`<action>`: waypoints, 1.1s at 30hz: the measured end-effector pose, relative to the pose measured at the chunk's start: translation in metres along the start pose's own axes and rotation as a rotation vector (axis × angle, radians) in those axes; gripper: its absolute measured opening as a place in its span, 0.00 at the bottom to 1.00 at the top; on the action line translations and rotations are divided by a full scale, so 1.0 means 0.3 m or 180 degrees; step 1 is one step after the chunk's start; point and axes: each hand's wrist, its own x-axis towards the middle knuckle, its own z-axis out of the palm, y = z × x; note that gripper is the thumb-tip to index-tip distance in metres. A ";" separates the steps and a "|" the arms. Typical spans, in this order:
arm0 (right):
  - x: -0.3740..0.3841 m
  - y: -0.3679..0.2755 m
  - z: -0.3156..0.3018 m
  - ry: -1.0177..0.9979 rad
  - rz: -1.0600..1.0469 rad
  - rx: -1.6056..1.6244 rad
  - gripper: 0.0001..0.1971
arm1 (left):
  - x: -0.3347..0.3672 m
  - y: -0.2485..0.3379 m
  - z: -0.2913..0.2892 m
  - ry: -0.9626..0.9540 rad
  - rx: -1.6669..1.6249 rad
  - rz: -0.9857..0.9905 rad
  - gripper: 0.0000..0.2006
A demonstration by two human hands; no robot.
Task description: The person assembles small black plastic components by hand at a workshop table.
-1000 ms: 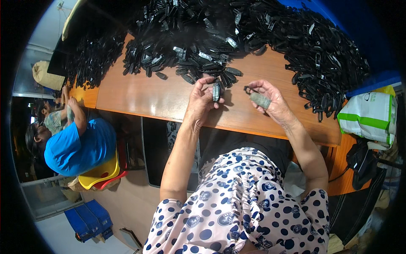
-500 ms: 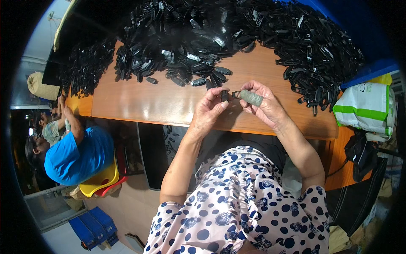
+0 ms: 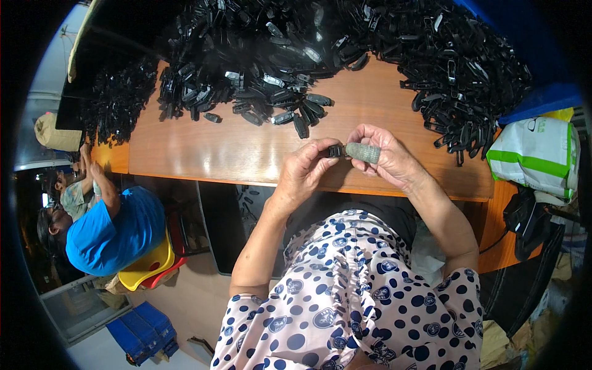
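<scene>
My left hand (image 3: 302,168) pinches a small black plastic part (image 3: 335,151) between thumb and fingertips, just above the near side of the table. From the other side my right hand (image 3: 391,161) closes in with its fingers bent, its tip meeting the right end of that part. A grey-green ribbed sleeve (image 3: 362,152), seemingly worn on a digit, covers the tip of the right hand and hides most of what it grips. Beyond the hands, several black oblong plastic casings (image 3: 300,126) lie at the loose front edge of a large heap (image 3: 277,61).
More black parts pile up at the right (image 3: 462,117) and far left (image 3: 117,105) of the wooden table (image 3: 203,148). A white-and-green bag (image 3: 530,157) stands at the right edge, near a blue sheet-like surface (image 3: 542,102). A person in blue (image 3: 117,231) sits at the left.
The black part in my left hand and the tip of my right hand were apart and now meet. Both hands have come slightly lower in the picture, and the right wrist has turned.
</scene>
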 end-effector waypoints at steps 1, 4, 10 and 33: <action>0.002 -0.005 -0.001 0.0011 0.0017 0.0006 0.10 | 0.003 0.010 0.000 -0.0002 -0.0013 -0.0017 0.13; 0.009 -0.012 -0.004 0.0138 0.0338 -0.0472 0.10 | 0.014 0.039 -0.005 -0.0180 0.0809 0.0166 0.12; 0.018 0.012 -0.025 0.0088 0.0737 -0.0656 0.11 | 0.000 0.049 -0.007 -0.0221 0.1240 0.0314 0.11; -0.002 -0.012 0.019 -0.0607 -0.0234 -0.2111 0.19 | 0.011 0.041 0.033 0.0458 -0.2438 -0.1210 0.14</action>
